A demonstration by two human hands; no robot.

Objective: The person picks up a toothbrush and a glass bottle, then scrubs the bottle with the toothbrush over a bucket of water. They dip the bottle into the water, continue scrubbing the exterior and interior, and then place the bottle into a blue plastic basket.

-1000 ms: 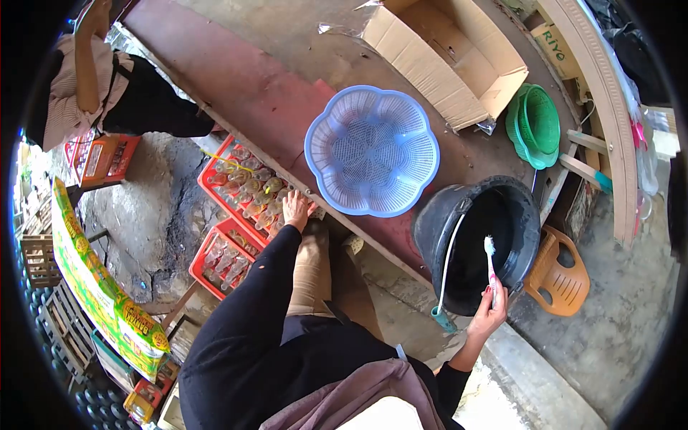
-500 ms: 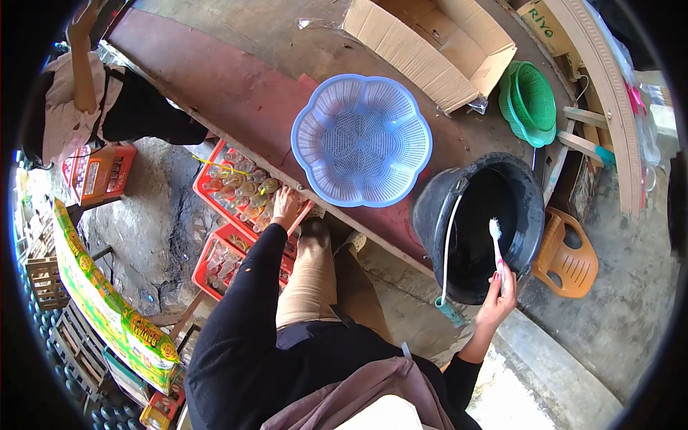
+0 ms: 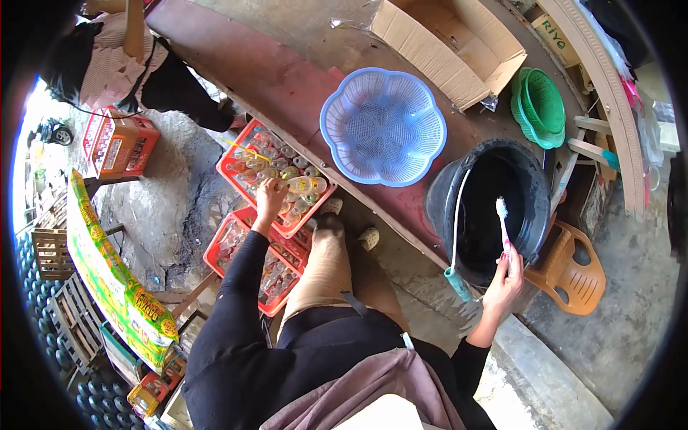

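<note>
My left hand point(image 3: 269, 201) is closed on the neck end of a clear glass bottle point(image 3: 307, 185), which lies sideways over the upper red crate point(image 3: 310, 216). More glass bottles point(image 3: 269, 159) fill that crate. A lower red crate point(image 3: 222, 238) with bottles sits beside it. In my right hand point(image 3: 504, 285) is a toothbrush point(image 3: 504, 231) with a pink and white handle. Its white bristles point up, in front of the mouth of a black bucket point(image 3: 443, 204). The bucket's white handle with a teal grip point(image 3: 457, 284) hangs on the near side. Dark liquid seems to be inside.
A blue flower-shaped basket point(image 3: 383, 125) stands on the reddish bench point(image 3: 236, 72). Behind it are a cardboard box point(image 3: 437, 54) and green baskets point(image 3: 541, 107). An orange plastic chair point(image 3: 573, 269) is right of the bucket. Another person point(image 3: 118, 54) is at upper left, near an orange-red crate point(image 3: 118, 143).
My left hand has lifted a bottle out of its row in the upper crate and now holds it sideways. The right hand keeps the toothbrush at the bucket. The view has shifted slightly.
</note>
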